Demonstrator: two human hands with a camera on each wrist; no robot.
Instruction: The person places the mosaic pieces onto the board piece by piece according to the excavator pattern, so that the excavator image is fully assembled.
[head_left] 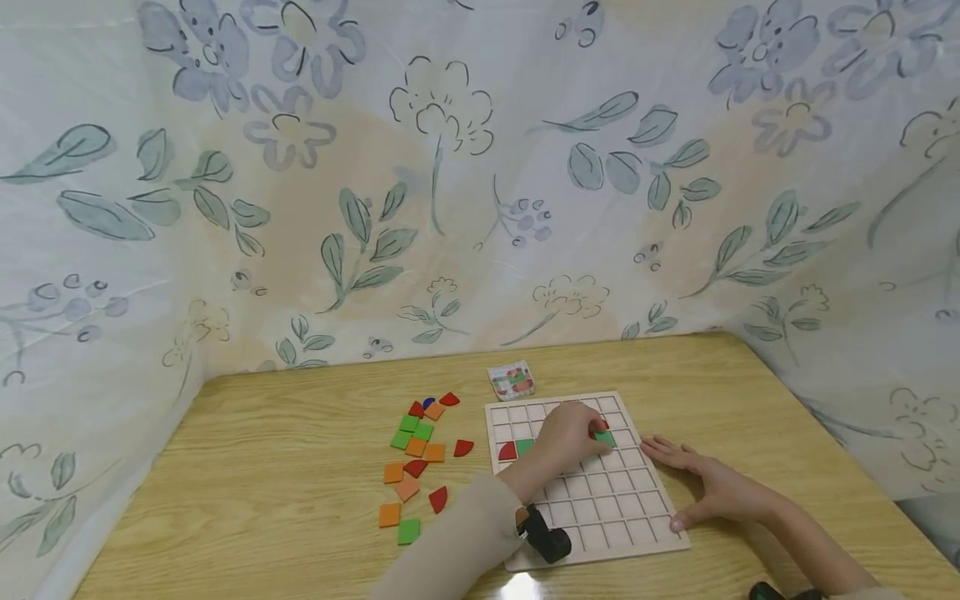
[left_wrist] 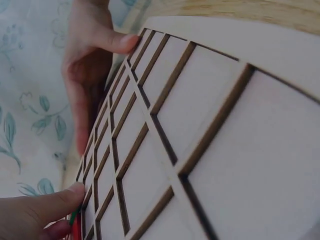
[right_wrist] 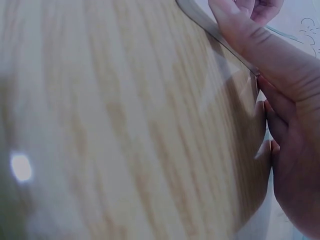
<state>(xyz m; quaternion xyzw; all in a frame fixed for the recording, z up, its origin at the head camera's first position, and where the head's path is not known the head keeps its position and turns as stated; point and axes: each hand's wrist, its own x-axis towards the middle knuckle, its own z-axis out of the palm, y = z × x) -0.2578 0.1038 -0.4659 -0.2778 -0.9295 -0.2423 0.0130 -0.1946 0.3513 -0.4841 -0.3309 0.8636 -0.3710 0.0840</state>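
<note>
A pale board [head_left: 618, 483] divided into square cells by raised lines lies on the table. My left hand [head_left: 566, 437] reaches over its upper part and pinches a green tile [head_left: 605, 438] at the right side. A bit of red shows beside that tile, partly hidden by the fingers. In the left wrist view, green and red edges show just under the left thumb [left_wrist: 62, 202]. My right hand [head_left: 712, 487] rests at the board's right edge, thumb on its border and fingers spread along the side. A red quarter-round tile [head_left: 507, 451] and a green tile [head_left: 524, 447] sit in cells on the left.
Left of the board lie several loose tiles, among them an orange square [head_left: 389, 515], a green square [head_left: 408, 532], a red quarter-round [head_left: 438, 499] and a blue piece [head_left: 429, 403]. A small patterned card [head_left: 512, 380] lies behind the board. Floral cloth [head_left: 450, 208] hangs around the table.
</note>
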